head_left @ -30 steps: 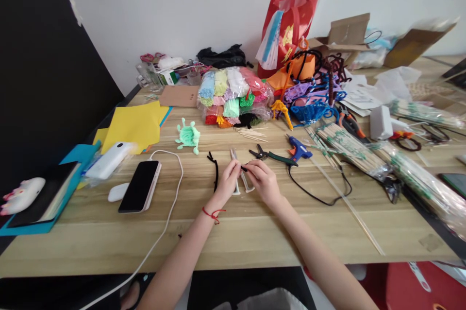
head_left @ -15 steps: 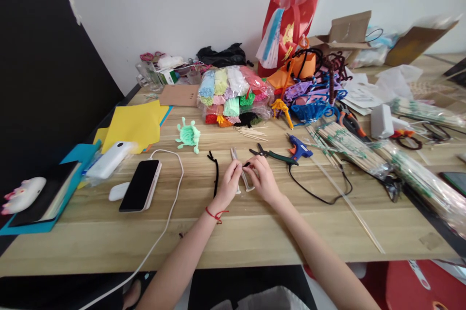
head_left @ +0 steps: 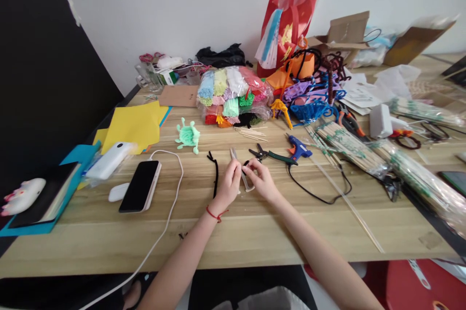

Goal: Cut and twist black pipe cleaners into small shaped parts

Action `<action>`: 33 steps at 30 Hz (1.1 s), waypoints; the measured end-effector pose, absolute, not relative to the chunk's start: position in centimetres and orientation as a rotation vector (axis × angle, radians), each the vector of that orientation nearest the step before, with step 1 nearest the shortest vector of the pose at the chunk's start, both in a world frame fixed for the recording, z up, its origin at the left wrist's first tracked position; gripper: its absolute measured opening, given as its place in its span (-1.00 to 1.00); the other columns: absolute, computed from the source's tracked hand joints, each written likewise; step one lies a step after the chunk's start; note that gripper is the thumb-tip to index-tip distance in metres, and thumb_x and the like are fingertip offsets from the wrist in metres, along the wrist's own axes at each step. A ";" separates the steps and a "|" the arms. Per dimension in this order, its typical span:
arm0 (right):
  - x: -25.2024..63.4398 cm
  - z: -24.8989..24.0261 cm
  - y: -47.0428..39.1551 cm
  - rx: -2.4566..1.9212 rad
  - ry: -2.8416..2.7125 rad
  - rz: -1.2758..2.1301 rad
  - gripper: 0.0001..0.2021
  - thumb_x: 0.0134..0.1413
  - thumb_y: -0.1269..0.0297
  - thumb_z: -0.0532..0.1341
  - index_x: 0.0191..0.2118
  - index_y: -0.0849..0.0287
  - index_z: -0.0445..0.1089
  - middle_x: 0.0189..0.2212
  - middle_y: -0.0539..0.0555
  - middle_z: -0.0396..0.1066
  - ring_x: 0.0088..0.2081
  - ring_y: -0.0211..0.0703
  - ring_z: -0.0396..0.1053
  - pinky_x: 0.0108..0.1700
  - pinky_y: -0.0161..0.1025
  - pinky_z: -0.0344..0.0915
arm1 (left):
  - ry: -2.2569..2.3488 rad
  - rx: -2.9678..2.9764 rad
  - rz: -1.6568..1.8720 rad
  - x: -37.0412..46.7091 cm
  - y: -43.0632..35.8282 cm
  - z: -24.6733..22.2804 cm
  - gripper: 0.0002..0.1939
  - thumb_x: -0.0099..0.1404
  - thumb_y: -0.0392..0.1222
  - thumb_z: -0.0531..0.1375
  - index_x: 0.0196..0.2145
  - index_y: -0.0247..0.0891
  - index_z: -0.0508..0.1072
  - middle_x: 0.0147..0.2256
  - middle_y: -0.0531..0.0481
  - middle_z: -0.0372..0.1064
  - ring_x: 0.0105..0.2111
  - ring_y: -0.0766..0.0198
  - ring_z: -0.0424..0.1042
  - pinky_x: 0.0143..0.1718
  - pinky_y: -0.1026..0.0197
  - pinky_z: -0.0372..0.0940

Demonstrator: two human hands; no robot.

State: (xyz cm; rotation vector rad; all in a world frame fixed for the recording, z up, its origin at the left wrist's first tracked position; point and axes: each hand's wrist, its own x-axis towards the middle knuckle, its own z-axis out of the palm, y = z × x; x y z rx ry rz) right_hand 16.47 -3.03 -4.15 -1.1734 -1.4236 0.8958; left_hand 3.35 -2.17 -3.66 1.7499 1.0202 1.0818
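Note:
Above the wooden table, my left hand [head_left: 230, 182] and my right hand [head_left: 262, 180] meet with fingertips pinched together. Between them is a short, bent piece of black pipe cleaner [head_left: 246, 163], mostly covered by the fingers. A pair of scissors [head_left: 233, 153] with pale handles lies beneath the hands, partly hidden. Left of my left hand lies a longer black pipe cleaner [head_left: 217, 176] with a forked end. Pliers with dark green handles [head_left: 278, 156] rest just beyond my right hand, near a blue glue gun [head_left: 299, 148].
A mint-green fuzzy figure [head_left: 188, 135] sits left of centre, with a phone [head_left: 140, 186] and white cable [head_left: 177, 191] nearer. Bagged pipe cleaners [head_left: 233, 94] and a red bag [head_left: 296, 18] stand behind. Bundled wooden sticks [head_left: 353, 147] lie at the right.
Both hands stay in nearly the same place. The black piece at the fingertips shows as a slightly more raised curve near my right fingers.

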 end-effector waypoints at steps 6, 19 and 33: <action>16.4 -4.4 -2.9 -1.161 -1.296 1.082 -0.72 0.01 0.05 0.20 -0.49 0.16 0.25 -0.57 -0.05 0.18 -0.49 -0.26 0.12 -0.45 -0.33 0.10 | 1.044 1.871 1.079 3.0 -2.0 -3.5 -0.75 0.38 -0.13 -0.12 -0.44 -0.22 0.15 -0.43 0.03 0.14 -0.36 0.27 0.16 -0.26 0.24 0.11; 16.1 -3.5 -3.0 -1.056 -0.940 1.247 -0.75 -0.16 0.13 0.33 -0.38 0.17 0.37 -0.51 -0.01 0.38 -0.46 -0.25 0.29 -0.35 -0.29 0.22 | 0.975 1.558 1.081 2.9 -1.2 -3.4 -0.74 0.34 0.01 -0.04 -0.26 -0.24 0.25 -0.32 0.00 0.24 -0.31 0.29 0.26 -0.20 0.24 0.20; 17.6 -4.2 -2.4 -0.993 -0.687 1.650 -0.81 -0.15 0.23 0.33 -0.42 0.24 0.43 -0.52 0.03 0.42 -0.53 -0.32 0.30 -0.44 -0.37 0.25 | 1.015 1.790 1.160 2.5 -0.6 -3.7 -0.84 0.24 -0.15 0.14 -0.26 -0.24 0.43 -0.29 -0.06 0.42 -0.27 0.25 0.39 -0.21 0.21 0.28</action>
